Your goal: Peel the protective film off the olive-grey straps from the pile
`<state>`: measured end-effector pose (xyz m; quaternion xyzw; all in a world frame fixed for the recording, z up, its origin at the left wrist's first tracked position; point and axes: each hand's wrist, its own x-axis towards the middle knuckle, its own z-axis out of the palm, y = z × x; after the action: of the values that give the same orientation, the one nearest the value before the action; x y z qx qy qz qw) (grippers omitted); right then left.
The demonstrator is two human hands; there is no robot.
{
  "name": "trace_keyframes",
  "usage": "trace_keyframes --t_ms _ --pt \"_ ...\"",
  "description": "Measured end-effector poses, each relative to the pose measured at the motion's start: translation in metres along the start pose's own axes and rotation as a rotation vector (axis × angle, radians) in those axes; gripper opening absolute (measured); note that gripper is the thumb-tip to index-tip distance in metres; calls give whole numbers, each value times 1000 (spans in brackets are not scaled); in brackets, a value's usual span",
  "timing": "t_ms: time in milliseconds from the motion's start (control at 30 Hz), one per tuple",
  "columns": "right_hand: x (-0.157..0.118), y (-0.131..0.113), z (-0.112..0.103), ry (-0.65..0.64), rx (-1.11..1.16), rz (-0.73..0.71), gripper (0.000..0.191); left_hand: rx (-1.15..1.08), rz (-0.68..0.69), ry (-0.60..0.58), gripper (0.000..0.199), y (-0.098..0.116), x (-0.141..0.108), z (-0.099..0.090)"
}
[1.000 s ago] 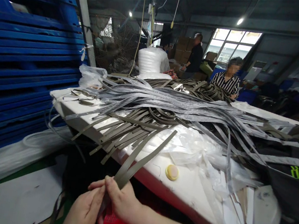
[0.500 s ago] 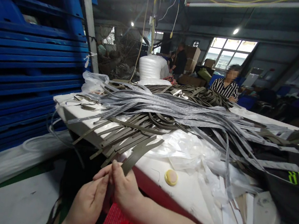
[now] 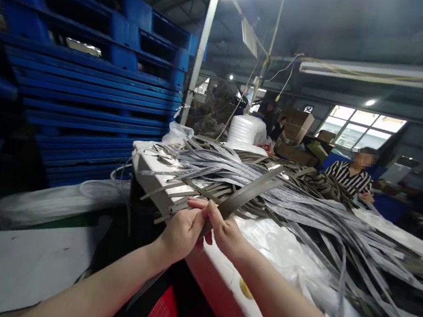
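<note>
A dark olive strap [image 3: 248, 193] runs up and away from between my hands, over the near side of a heap of straps. My left hand [image 3: 184, 228] is closed round its lower part, fingertips against the other hand. My right hand [image 3: 224, 230] pinches the same strap just above, thumb on top. Beyond them, grey plastic-wrapped straps [image 3: 288, 204] and bare olive straps [image 3: 311, 180] lie in a tangled pile on the white table [image 3: 153, 173]. A yellow round object [image 3: 245, 289] is partly hidden behind my right forearm.
Blue pallets [image 3: 100, 105] are stacked at the left beside a pale pole [image 3: 200, 56]. A white foam roll [image 3: 245, 132] stands at the table's back. Crumpled clear plastic [image 3: 274, 244] lies near my right arm. A person in a striped top [image 3: 347, 178] sits across the table.
Both hands have moved up and away from my body with the strap, which now reaches over the pile. The camera view has shifted left and up.
</note>
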<state>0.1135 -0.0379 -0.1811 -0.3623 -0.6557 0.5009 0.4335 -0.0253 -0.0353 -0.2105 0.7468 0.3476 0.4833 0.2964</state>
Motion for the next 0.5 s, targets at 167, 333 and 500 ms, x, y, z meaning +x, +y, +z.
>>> trace_keyframes --t_ms 167,333,500 --pt "13 -37 -33 166 185 -65 50 -18 -5 5 69 1 2 10" --pt "28 -68 -61 175 69 -77 53 -30 14 54 71 18 19 6" --pt "23 -71 -38 -14 -53 -28 64 -57 84 128 67 42 46 0"
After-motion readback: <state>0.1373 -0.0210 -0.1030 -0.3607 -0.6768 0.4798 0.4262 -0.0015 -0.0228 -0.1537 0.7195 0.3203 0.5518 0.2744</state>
